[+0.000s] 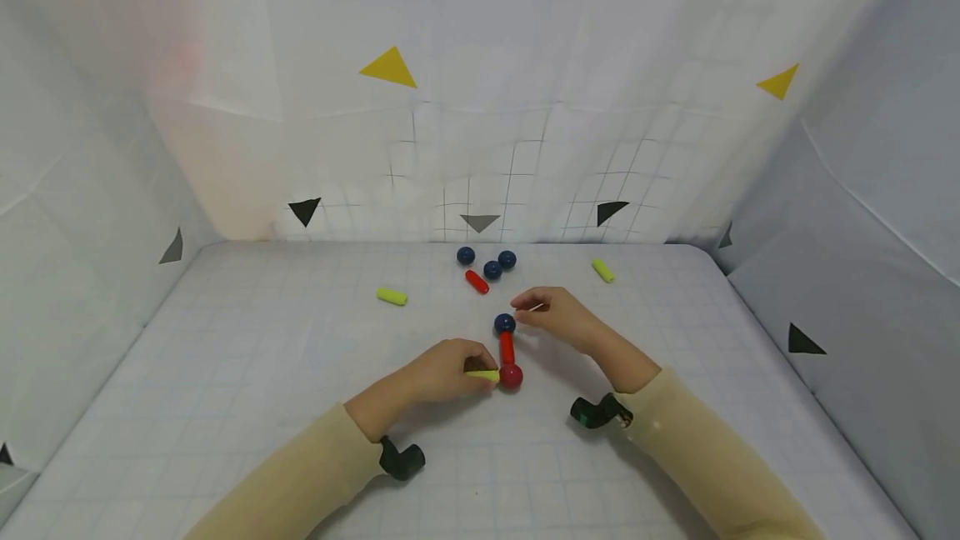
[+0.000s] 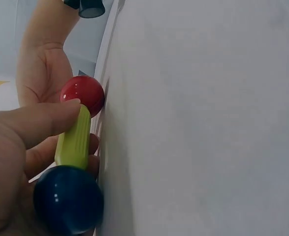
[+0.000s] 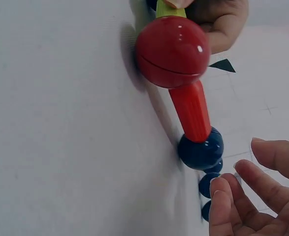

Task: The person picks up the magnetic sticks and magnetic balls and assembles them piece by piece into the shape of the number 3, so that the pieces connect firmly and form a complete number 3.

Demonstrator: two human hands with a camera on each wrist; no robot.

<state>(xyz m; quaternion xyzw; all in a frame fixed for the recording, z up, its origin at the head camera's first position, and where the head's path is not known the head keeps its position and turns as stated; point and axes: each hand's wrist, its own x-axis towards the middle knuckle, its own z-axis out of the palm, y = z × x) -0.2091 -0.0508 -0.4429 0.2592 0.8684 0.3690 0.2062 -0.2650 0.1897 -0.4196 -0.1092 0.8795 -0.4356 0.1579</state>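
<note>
My left hand (image 1: pixel 450 369) pinches a yellow-green rod (image 2: pixel 74 140) between thumb and fingers. One end of that rod meets a red ball (image 1: pixel 511 377). At its other end is a dark blue ball (image 2: pixel 69 199), hidden behind the hand in the head view. From the red ball a red rod (image 1: pixel 507 348) runs away from me to a second dark blue ball (image 1: pixel 505 323). Just right of this far ball is my right hand (image 1: pixel 558 319), its fingers spread loosely and holding nothing; the right wrist view shows them apart from the ball.
Farther back on the white table (image 1: pixel 262 340) lie several dark blue balls (image 1: pixel 466 256) and a loose red rod (image 1: pixel 477 282). One loose yellow-green rod (image 1: pixel 392 297) lies to the left, another yellow-green rod (image 1: pixel 603 270) to the right. White sheeting (image 1: pixel 480 148) rises behind the table and at both sides.
</note>
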